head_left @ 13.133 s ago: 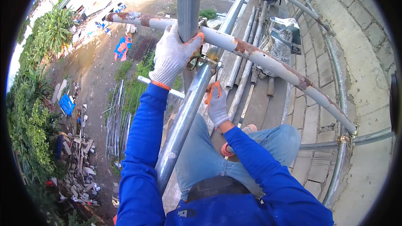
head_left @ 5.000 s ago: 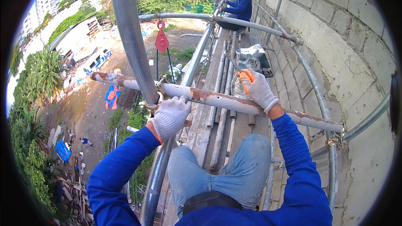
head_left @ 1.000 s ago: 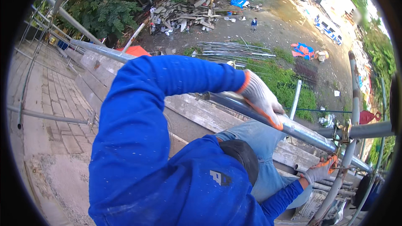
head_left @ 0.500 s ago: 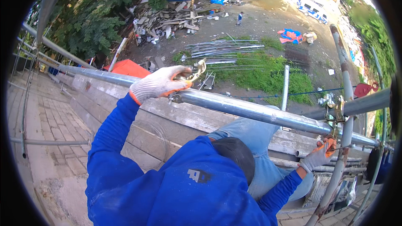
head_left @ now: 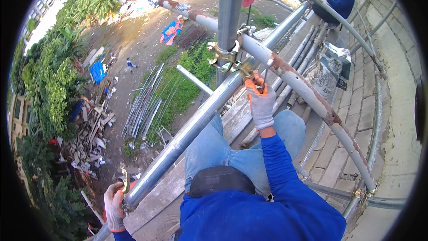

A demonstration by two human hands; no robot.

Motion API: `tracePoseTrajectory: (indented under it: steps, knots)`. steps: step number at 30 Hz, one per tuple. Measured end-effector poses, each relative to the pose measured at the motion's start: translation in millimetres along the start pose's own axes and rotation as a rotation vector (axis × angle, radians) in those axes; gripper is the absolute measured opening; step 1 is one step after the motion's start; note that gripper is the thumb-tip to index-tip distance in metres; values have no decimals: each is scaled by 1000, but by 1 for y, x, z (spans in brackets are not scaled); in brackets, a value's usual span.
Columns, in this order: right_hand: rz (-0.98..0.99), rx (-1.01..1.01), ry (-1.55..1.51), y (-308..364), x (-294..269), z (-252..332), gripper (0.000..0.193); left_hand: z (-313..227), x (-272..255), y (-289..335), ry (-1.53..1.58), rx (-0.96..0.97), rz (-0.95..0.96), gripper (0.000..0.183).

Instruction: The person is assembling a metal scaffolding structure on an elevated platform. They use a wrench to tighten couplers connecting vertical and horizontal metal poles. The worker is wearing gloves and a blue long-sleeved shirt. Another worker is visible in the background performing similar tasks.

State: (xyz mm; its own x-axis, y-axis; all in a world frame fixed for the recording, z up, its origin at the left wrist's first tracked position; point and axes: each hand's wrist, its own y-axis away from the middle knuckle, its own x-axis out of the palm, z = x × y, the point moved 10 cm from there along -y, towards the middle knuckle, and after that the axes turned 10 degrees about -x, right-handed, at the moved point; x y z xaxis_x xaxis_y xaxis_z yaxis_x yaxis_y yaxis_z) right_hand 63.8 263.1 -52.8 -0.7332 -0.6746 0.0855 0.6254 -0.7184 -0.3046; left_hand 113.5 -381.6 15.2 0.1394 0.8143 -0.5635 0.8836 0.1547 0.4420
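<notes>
In the head view, our left hand (head_left: pixel 114 206), over mid-tube a second ago, now curls at the open scaffold coupler (head_left: pixel 126 181) near the low end of the galvanized tube (head_left: pixel 178 144); whether it grips, we cannot tell. Our right hand (head_left: pixel 261 105) pinches a slim metal tool (head_left: pixel 266 76) beside the upright post (head_left: pixel 232 6), so our work spans two spots.
</notes>
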Motion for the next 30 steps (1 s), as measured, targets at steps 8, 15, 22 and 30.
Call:
tracePoseTrajectory:
  steps: [8, 15, 22, 30]
  knots:
    - [-64, 22, -321, -3, -1, 1, 44, -20, 11, 14, 69, -115, 149, 37]
    - [-41, -61, -266, 1, 8, 9, 41, -3, 3, 15, 60, 5, 210, 44]
    - [-51, -52, -298, 1, 16, 12, 46, 88, -36, -16, 64, -326, 555, 41]
    - [-117, 62, -367, 0, 20, 9, 31, 156, -69, 3, 315, -557, 236, 45]
